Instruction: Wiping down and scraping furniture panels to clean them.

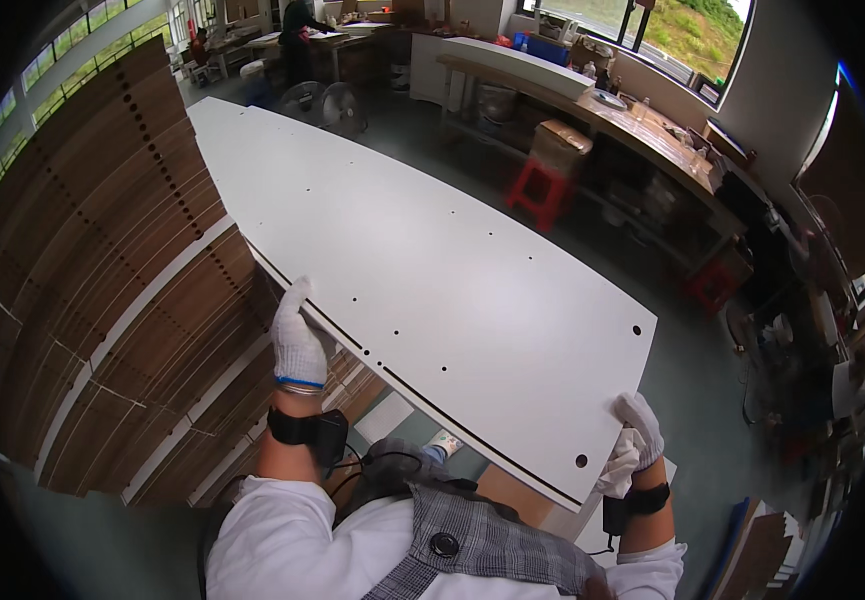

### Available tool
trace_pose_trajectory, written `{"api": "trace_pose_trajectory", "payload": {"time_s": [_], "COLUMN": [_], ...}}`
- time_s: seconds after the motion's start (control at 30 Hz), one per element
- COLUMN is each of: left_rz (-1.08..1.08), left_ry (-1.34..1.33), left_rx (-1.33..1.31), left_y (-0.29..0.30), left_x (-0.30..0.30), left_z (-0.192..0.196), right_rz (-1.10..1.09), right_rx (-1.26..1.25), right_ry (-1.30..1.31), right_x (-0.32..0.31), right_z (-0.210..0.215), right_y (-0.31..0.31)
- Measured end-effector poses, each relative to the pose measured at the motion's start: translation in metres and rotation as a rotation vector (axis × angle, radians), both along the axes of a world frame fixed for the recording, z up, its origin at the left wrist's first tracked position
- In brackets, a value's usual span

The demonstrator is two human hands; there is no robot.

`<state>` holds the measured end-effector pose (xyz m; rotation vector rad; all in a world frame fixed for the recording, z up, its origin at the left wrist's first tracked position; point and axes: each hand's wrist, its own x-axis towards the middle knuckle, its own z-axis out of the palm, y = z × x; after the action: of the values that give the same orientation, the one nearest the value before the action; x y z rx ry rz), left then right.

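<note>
Two gloved hands grip a long white panel (422,260) stretching toward 11 o'clock: left hand (297,345) clamps its long edge, right hand (637,430) its near corner with a cloth, balancing it over stacked brown boards (102,270)

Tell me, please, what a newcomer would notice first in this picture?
First, the long white panel with drilled holes, stretching across the middle. Gloved hands grip its near end: the left hand on the long edge, the right hand at the corner. Brown wood-grain boards are stacked at left.
</note>
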<state>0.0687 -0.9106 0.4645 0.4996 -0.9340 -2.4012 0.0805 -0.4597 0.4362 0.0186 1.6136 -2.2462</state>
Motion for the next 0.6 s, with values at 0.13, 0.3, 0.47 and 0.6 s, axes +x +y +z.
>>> {"api": "trace_pose_trajectory", "payload": {"time_s": [0.13, 0.3, 0.47, 0.6], "left_rz": [0.01, 0.019, 0.078, -0.019], "left_ry": [0.034, 0.036, -0.032, -0.031], "left_rx": [-0.009, -0.003, -0.067, -0.128], "left_y": [-0.005, -0.007, -0.006, -0.035], "left_x": [0.001, 0.004, -0.001, -0.009], "left_z": [-0.006, 0.001, 0.007, -0.024], "right_rz": [0.091, 0.067, 0.21, 0.285], "right_rx": [-0.008, 0.031, -0.02, 0.084], "right_ry": [0.008, 0.058, -0.022, -0.021], "right_x": [-0.012, -0.023, -0.049, -0.065], "right_z": [0.002, 0.003, 0.003, 0.018], "right_y": [-0.011, -0.039, -0.065, -0.109]}}
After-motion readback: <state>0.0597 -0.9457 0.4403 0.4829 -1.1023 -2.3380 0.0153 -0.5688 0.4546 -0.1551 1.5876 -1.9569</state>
